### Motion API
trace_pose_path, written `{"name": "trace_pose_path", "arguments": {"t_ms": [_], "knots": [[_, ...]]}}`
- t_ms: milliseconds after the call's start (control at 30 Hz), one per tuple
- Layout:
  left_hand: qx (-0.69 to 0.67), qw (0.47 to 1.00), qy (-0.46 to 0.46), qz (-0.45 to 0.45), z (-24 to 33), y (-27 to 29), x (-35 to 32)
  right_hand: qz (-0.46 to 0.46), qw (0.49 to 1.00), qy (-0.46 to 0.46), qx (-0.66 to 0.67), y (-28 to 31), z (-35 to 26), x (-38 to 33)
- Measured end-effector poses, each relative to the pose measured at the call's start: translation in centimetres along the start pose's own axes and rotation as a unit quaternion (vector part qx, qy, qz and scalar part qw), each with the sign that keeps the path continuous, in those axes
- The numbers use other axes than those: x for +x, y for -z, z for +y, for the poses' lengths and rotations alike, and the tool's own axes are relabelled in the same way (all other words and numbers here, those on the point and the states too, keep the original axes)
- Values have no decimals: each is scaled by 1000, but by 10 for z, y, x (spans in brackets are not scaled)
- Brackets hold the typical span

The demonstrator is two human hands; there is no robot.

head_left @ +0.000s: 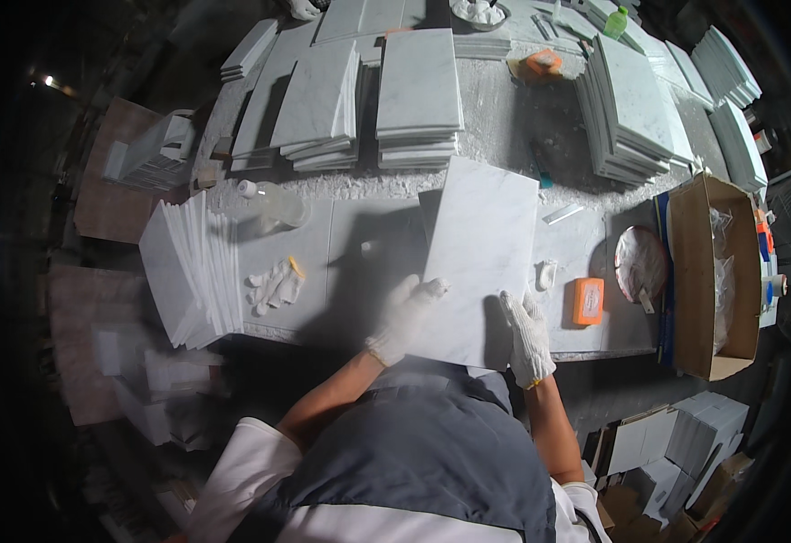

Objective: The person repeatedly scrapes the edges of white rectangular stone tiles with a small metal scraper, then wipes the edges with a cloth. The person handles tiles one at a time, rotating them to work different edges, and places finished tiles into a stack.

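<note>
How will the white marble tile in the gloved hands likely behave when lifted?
The marble tile looks stiff and flat, so it probably will not bend. Held by both the left hand and right hand, it seems rather heavy. Thin stone likely chips if knocked.

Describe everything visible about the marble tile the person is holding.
The tile is a flat rectangular slab, white with faint grey veining, and looks like polished marble. It is held tilted above the worktable, long side running away from the person. The gloved left hand grips its near left edge, the gloved right hand its near right corner.
</note>
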State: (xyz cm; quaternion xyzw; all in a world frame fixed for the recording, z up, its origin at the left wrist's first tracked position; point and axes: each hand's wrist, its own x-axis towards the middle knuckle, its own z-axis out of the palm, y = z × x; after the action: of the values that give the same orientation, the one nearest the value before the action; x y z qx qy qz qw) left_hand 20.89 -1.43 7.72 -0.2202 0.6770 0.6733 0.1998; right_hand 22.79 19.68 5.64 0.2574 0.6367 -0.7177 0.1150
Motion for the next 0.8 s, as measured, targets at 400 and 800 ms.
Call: {"name": "trace_pose_path", "arguments": {"t_ms": [400,800], "knots": [[484,806,-322,109,40,-43,109,-19,987,140,78,30,-119,175],[646,606,-456,91,7,-72,152,-88,986,124,72,-2,-174,346]]}}
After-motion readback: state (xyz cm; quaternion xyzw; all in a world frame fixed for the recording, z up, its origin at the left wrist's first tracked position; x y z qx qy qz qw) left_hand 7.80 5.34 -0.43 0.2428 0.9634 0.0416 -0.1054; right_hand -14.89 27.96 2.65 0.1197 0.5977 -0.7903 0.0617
